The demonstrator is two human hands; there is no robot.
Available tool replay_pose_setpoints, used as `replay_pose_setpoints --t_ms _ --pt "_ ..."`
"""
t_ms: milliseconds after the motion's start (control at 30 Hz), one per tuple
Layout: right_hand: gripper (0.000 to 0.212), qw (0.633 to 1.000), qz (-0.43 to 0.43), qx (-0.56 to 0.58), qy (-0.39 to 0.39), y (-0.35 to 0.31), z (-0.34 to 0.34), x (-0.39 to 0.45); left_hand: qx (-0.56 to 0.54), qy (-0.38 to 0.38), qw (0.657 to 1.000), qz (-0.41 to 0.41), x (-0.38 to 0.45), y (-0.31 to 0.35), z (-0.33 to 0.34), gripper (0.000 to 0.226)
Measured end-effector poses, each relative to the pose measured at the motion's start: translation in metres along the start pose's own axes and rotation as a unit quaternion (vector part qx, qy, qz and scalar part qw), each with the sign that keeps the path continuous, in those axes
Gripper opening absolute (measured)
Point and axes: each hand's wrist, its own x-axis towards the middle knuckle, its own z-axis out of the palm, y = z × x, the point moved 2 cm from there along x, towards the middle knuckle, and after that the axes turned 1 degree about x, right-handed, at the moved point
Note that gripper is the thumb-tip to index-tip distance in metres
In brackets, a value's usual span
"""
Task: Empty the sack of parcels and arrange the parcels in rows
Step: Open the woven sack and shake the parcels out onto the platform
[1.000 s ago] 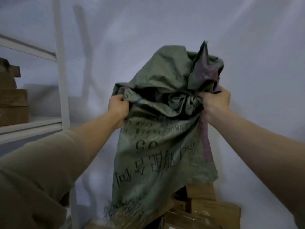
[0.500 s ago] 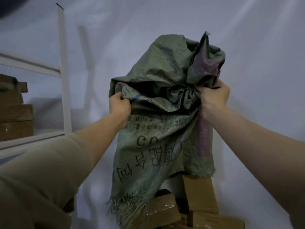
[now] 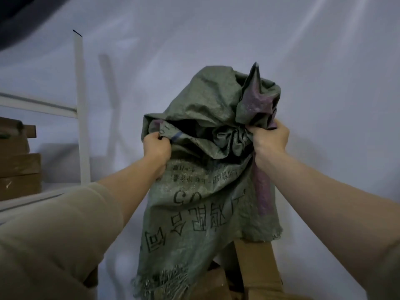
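Note:
A green woven sack (image 3: pixel 201 204) with black printed characters hangs upside down in front of me, its frayed open mouth at the bottom. My left hand (image 3: pixel 156 148) grips a fold on its left side. My right hand (image 3: pixel 269 140) clutches the bunched fabric on its right, beside a purple stripe. Brown cardboard parcels (image 3: pixel 256 265) stick out from under the sack's mouth; one stands upright at the right, others lie lower and are partly hidden by the fabric.
A white shelf rack (image 3: pixel 81 118) stands at the left with stacked brown boxes (image 3: pixel 19 169) on its shelf. A white cloth backdrop (image 3: pixel 324 83) hangs behind everything.
Both hands have raised the sack higher. More of the parcels now shows below its frayed mouth, and the upright parcel at the right has come into view.

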Motion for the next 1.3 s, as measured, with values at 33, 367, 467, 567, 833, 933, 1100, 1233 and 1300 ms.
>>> replay_pose_setpoints --t_ms 33,367,467,567,833,933,1100,1233,1300 --pt "0.018 1.0 -0.009 0.02 0.0 -0.008 0.003 0.002 -0.008 0.018 1.0 0.023 0.001 0.01 0.0 0.028" --pt "0.019 1.0 -0.012 0.014 0.005 -0.013 -0.01 0.002 0.009 -0.023 1.0 0.004 -0.007 0.007 -0.001 0.025" --pt "0.019 1.0 -0.016 0.014 -0.001 -0.02 -0.008 0.004 0.01 -0.016 1.0 0.0 -0.008 0.012 0.0 0.026" --pt "0.02 1.0 -0.016 0.02 -0.004 -0.023 -0.008 0.004 0.005 -0.016 1.0 -0.006 -0.011 0.012 0.002 0.028" --pt "0.017 0.999 -0.018 0.026 -0.006 -0.031 -0.01 0.006 -0.01 -0.023 1.0 0.006 -0.016 0.021 0.006 0.027" --pt "0.018 0.999 -0.025 0.034 -0.004 -0.038 -0.01 0.007 -0.017 -0.028 0.999 0.007 -0.017 0.026 0.008 0.027" --pt "0.02 0.998 -0.01 0.058 -0.013 -0.044 -0.018 0.002 -0.023 -0.008 1.0 0.014 -0.024 0.029 0.007 0.03" --pt "0.02 0.991 0.008 0.129 -0.022 -0.057 -0.021 -0.001 -0.014 0.041 0.998 0.05 -0.031 0.052 0.003 0.032" --pt "0.022 0.985 0.02 0.17 -0.028 -0.064 -0.02 -0.003 -0.012 0.066 0.994 0.082 -0.036 0.066 0.001 0.03"
